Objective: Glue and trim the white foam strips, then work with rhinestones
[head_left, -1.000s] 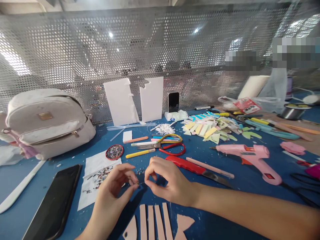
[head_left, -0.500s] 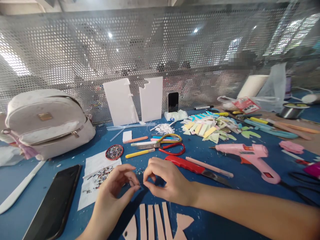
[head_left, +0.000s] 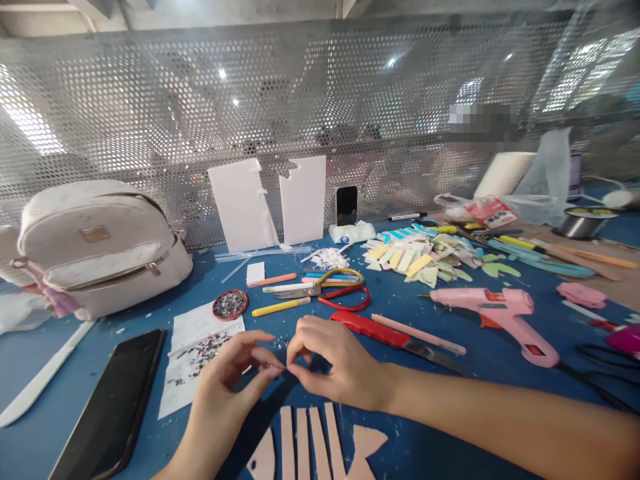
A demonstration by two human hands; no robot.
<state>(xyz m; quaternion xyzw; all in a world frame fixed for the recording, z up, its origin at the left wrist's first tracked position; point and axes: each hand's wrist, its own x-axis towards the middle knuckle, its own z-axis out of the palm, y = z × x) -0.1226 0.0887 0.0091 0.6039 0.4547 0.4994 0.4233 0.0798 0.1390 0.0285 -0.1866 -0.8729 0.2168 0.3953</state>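
My left hand (head_left: 233, 380) and my right hand (head_left: 333, 363) meet fingertip to fingertip low over the blue table (head_left: 450, 373). Both pinch something tiny between thumb and forefinger; I cannot make out what it is. Just left of them lies a white paper sheet (head_left: 197, 350) strewn with small glittery bits, and behind it a round red dish (head_left: 229, 304) of the same bits. Pink foam strips (head_left: 307, 443) lie below my hands at the near edge.
A black phone (head_left: 110, 407) lies at the near left, a pale backpack (head_left: 100, 247) behind it. A red utility knife (head_left: 395, 340), scissors (head_left: 327, 287), markers, a pink glue gun (head_left: 500, 313), coloured foam scraps (head_left: 420, 257) and white foam boards (head_left: 270, 200) crowd the middle and right. A perforated metal screen stands behind.
My hands stay almost in place; the fingertips of both have drawn slightly closer together and the left fingers have shifted a little. The camera has tipped slightly.
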